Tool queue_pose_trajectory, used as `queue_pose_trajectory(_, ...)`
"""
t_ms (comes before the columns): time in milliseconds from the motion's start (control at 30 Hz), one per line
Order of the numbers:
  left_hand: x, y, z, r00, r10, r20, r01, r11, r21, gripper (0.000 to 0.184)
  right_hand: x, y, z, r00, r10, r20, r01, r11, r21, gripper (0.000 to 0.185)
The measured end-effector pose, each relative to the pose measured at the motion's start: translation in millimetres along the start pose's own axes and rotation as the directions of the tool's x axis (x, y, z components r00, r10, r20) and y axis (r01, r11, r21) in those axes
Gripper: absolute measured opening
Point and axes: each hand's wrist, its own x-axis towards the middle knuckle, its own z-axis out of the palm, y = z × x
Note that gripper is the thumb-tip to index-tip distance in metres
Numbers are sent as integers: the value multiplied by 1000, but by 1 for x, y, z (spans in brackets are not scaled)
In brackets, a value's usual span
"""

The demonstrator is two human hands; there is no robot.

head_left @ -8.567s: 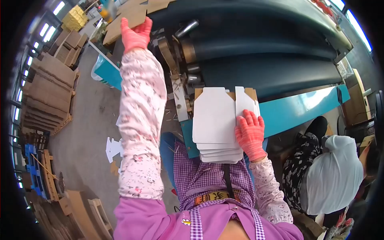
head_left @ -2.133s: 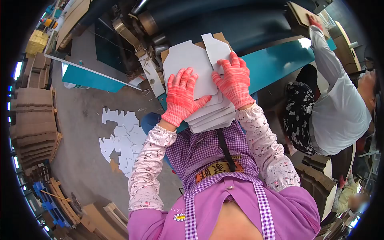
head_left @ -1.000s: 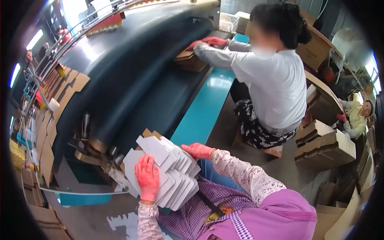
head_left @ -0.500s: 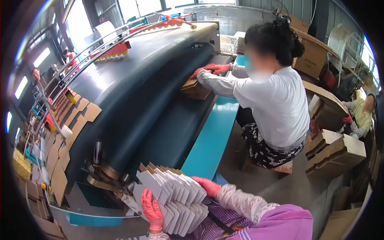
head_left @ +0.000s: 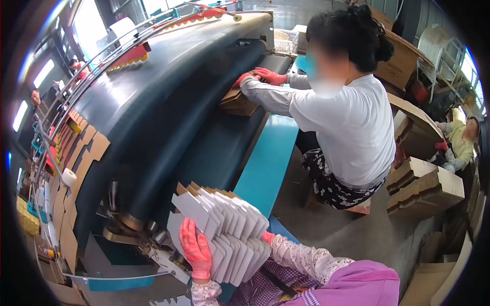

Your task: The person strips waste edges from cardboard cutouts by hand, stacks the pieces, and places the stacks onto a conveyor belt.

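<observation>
A fanned stack of white-faced folded cartons (head_left: 224, 234) with brown inner sides is held upright in front of my body, between my two hands. My left hand (head_left: 195, 250), in a pink-red glove, presses its fingers flat along the stack's left face. On the far right side, my right hand (head_left: 267, 237) is also against the stack; only a small part of its glove shows and its fingers are hidden behind the cartons.
A co-worker in a white shirt (head_left: 352, 132) sits ahead, gloved hands on a cardboard pile (head_left: 240, 104) at the dark belt machine (head_left: 168, 137). A blue-green bench (head_left: 265, 158) runs alongside. Stacked brown cartons (head_left: 429, 188) stand right; flat cardboard pieces (head_left: 97, 148) lie left.
My right hand has slipped further behind the stack, so less of it shows. The stack has shifted slightly, and the view has turned a little. The co-worker's hands stay on the cardboard pile.
</observation>
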Motion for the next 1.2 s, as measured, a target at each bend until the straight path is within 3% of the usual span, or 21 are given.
queue_pose_trajectory(233,82,0,44,997,77,4,-77,995,-59,40,40,-52,-21,995,-96,-21,96,995,34,65)
queue_pose_trajectory(300,100,-5,59,1000,28,-1,-28,989,-146,39,49,-62,-27,992,-120,-27,121,992,38,66)
queue_pose_trajectory(533,145,-26,93,996,-75,51,81,989,-124,34,67,-84,-40,985,-165,-55,168,984,52,71)
queue_pose_trajectory(633,160,-35,107,998,-59,-8,59,997,50,33,77,-86,-42,984,-168,-55,171,984,46,73)
queue_pose_trajectory(767,178,-37,112,995,-97,35,95,995,43,33,89,-90,-44,979,-188,-73,191,981,43,76)
queue_pose_trajectory(800,177,-47,123,997,-61,-40,62,998,22,31,89,-89,-44,981,-178,-76,181,983,37,77)
queue_pose_trajectory(867,179,-38,121,990,135,-47,-113,941,319,24,80,-88,-42,983,-156,-92,161,986,43,78)
queue_pose_trajectory(900,174,-24,111,987,124,-97,-92,954,284,22,77,-87,-39,986,-134,-95,139,989,49,79)
queue_pose_trajectory(1000,179,-6,101,975,-166,150,119,952,284,52,63,-93,-39,986,-121,-115,127,991,46,81)
queue_pose_trajectory(1067,179,7,91,933,-243,266,176,951,253,67,47,-96,-43,988,-132,-74,139,986,88,83)
queue_pose_trajectory(1133,178,12,81,867,-304,395,208,941,268,91,33,-96,-53,961,-165,224,106,962,252,88)
queue_pose_trajectory(1167,177,12,80,862,-316,396,230,940,251,91,27,-97,-60,913,-199,356,74,939,336,90)
queue_pose_trajectory(1200,179,11,80,857,-327,398,251,940,232,91,21,-98,-57,919,-190,344,57,930,362,87)
